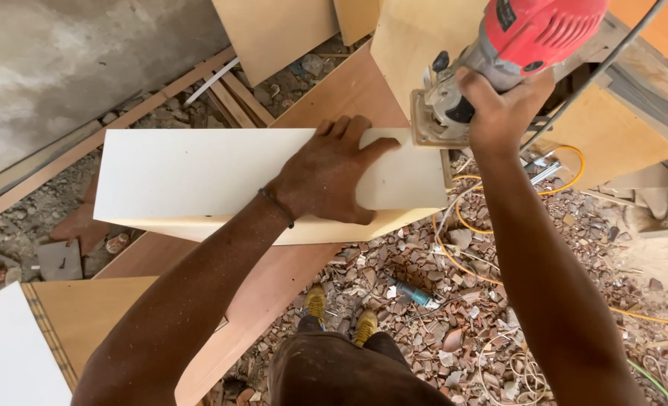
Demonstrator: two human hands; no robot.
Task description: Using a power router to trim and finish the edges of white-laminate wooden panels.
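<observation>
Right now the left hand (326, 177) presses flat on a white panel (198, 177) while the right hand (499, 113) grips a red trimmer router (514, 45).

Panel (198, 177): frame centre, lying on a long board (274, 282) that runs lower left to upper centre. Left hand (326, 177) on the panel's right half. Router (499, 60) at the panel's right end, upper right; right hand (499, 113) on it. Rubble (454, 316) lower right.
</observation>
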